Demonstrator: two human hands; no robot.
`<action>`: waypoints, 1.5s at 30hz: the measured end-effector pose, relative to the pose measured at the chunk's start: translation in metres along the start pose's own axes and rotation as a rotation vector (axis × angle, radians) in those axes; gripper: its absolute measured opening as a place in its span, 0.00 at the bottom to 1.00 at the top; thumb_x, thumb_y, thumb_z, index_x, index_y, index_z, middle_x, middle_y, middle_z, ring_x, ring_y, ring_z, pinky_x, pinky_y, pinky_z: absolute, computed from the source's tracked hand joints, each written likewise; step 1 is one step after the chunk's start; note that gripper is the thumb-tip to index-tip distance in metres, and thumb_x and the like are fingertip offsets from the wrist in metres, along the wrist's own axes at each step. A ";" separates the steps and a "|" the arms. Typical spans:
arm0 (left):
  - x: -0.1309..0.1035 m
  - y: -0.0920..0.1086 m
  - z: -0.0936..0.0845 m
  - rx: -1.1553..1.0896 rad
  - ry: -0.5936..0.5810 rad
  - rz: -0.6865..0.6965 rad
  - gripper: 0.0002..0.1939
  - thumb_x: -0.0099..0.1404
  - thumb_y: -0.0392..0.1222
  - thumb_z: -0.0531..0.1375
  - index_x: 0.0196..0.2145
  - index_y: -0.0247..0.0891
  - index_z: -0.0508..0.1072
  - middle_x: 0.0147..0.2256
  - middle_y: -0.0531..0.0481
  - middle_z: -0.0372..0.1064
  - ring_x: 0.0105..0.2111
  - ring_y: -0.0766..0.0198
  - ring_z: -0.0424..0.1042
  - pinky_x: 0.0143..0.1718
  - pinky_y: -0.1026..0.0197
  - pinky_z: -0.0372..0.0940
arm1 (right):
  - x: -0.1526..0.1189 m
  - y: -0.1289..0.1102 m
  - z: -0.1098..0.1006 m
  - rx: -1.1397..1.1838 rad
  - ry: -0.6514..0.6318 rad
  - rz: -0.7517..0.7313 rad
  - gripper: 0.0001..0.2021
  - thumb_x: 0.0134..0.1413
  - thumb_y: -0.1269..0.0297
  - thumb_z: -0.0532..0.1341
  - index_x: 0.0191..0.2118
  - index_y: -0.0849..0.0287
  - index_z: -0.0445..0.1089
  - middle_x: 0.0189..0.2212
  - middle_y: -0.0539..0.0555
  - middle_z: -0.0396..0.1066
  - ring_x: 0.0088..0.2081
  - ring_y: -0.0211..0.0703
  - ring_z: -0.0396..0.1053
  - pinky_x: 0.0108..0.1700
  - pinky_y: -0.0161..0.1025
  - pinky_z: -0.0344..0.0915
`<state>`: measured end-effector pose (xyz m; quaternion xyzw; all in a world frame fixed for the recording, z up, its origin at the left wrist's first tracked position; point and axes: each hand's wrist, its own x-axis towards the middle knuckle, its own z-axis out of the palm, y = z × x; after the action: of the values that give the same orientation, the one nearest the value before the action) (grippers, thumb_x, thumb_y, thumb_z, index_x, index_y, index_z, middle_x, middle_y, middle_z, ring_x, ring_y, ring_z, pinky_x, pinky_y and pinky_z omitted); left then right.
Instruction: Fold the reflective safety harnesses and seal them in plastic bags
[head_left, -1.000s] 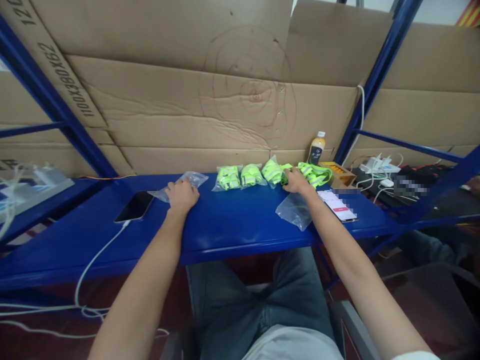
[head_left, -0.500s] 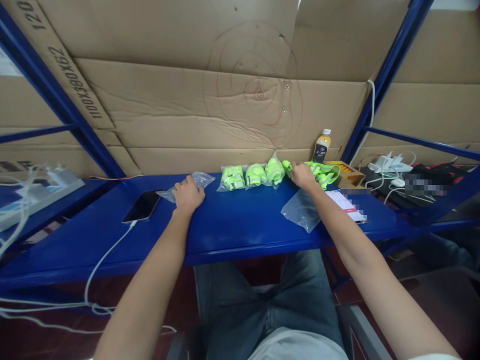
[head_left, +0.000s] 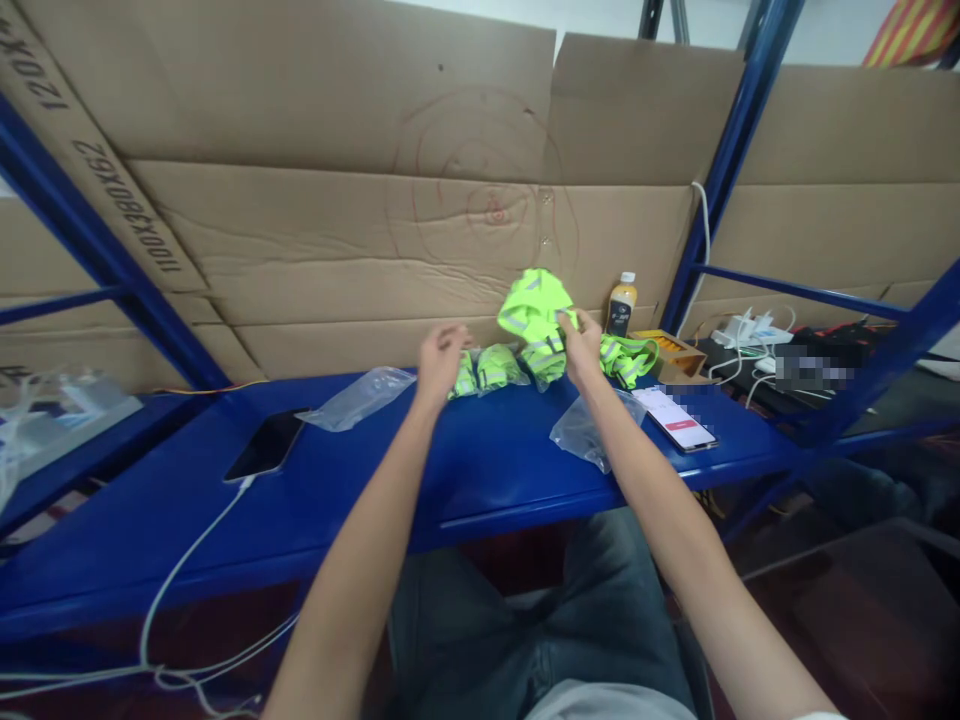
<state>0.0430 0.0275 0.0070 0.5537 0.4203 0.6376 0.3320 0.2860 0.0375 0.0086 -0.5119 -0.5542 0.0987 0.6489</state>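
My right hand [head_left: 582,345] grips a neon-yellow reflective strap bundle [head_left: 536,302], lifted above the bagged bundles. My left hand [head_left: 442,362] is raised beside the leftmost bagged bundle [head_left: 465,375], fingers bent and apart, holding nothing visible. A second bagged bundle [head_left: 498,368] and a third bundle [head_left: 544,362] sit to its right. More neon straps [head_left: 630,360] lie right of my right hand. One clear plastic bag [head_left: 360,398] lies flat on the left, another [head_left: 589,430] under my right forearm.
The blue table [head_left: 495,470] holds a dark phone [head_left: 266,445] with a white cable at left and a lit phone [head_left: 679,420] at right. A juice bottle [head_left: 621,305] and an open cardboard box [head_left: 675,355] stand at the back right, before a cardboard wall [head_left: 337,220].
My left hand has let go of the left plastic bag and moved right. My right hand has lifted a neon bundle from the straps. The view has tilted up.
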 end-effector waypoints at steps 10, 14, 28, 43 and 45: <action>-0.005 -0.026 0.009 -0.532 -0.181 -0.071 0.38 0.43 0.49 0.81 0.50 0.41 0.73 0.53 0.41 0.79 0.49 0.53 0.82 0.54 0.49 0.75 | -0.047 -0.015 0.015 0.200 -0.571 -0.157 0.25 0.58 0.39 0.63 0.48 0.56 0.73 0.46 0.56 0.79 0.46 0.48 0.77 0.48 0.42 0.76; -0.008 -0.020 0.002 -0.573 -0.250 -0.060 0.38 0.46 0.45 0.78 0.54 0.44 0.73 0.58 0.41 0.77 0.56 0.51 0.79 0.58 0.49 0.74 | -0.049 -0.010 0.025 0.149 -0.586 -0.154 0.27 0.63 0.36 0.58 0.47 0.57 0.74 0.42 0.56 0.79 0.42 0.48 0.77 0.46 0.44 0.76; 0.000 -0.029 0.002 -0.157 -0.065 -0.097 0.31 0.61 0.71 0.67 0.41 0.37 0.78 0.36 0.43 0.77 0.41 0.54 0.79 0.38 0.61 0.71 | -0.051 -0.006 0.005 -0.346 -0.220 -0.325 0.31 0.60 0.70 0.57 0.69 0.64 0.69 0.60 0.68 0.72 0.62 0.66 0.66 0.67 0.56 0.61; -0.016 -0.030 0.010 -0.380 -0.450 -0.183 0.27 0.50 0.39 0.79 0.47 0.35 0.78 0.41 0.43 0.82 0.44 0.47 0.83 0.52 0.37 0.79 | -0.044 -0.001 0.004 -0.131 -0.232 -0.561 0.35 0.63 0.46 0.65 0.70 0.57 0.66 0.65 0.65 0.70 0.64 0.62 0.68 0.69 0.61 0.61; -0.017 -0.035 0.014 -0.362 -0.459 -0.170 0.26 0.46 0.33 0.78 0.44 0.34 0.79 0.40 0.43 0.82 0.45 0.45 0.83 0.53 0.36 0.78 | -0.040 0.002 0.003 -0.123 -0.267 -0.571 0.39 0.60 0.43 0.68 0.72 0.57 0.64 0.67 0.65 0.69 0.66 0.63 0.68 0.69 0.60 0.62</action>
<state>0.0580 0.0292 -0.0315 0.5779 0.2587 0.5302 0.5640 0.2696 0.0120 -0.0179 -0.3565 -0.7605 -0.0548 0.5399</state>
